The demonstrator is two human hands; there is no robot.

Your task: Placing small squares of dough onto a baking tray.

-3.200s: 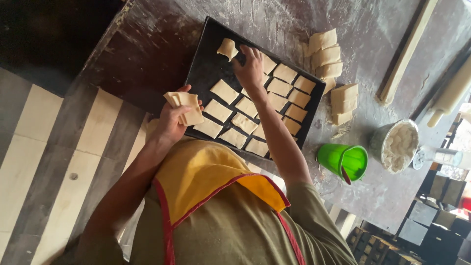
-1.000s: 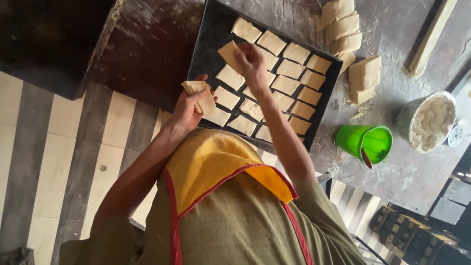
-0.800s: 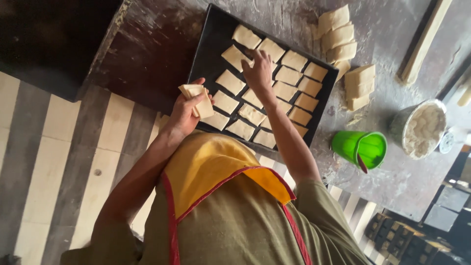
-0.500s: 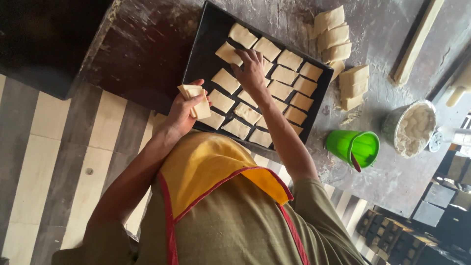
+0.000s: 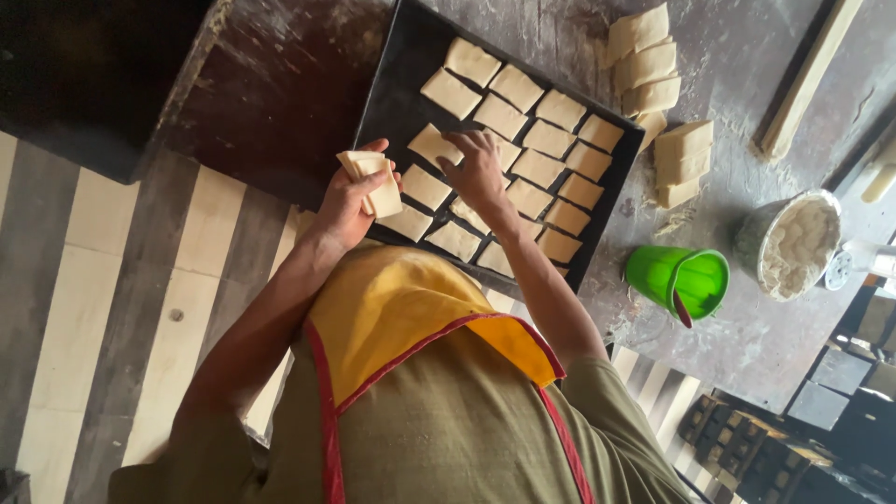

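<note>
Pale dough squares (image 5: 371, 179) in left hand (image 5: 347, 203), over black tray (image 5: 397, 82)

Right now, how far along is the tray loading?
Done: most of the black tray is covered in rows of dough squares. In hand: left hand holds a small stack; right hand sets one down. Left: bare tray area, plus cut stacks on the table.

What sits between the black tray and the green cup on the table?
In the head view, only bare floury table lies between the black tray and the green cup; the loose dough stacks sit farther up.
</note>
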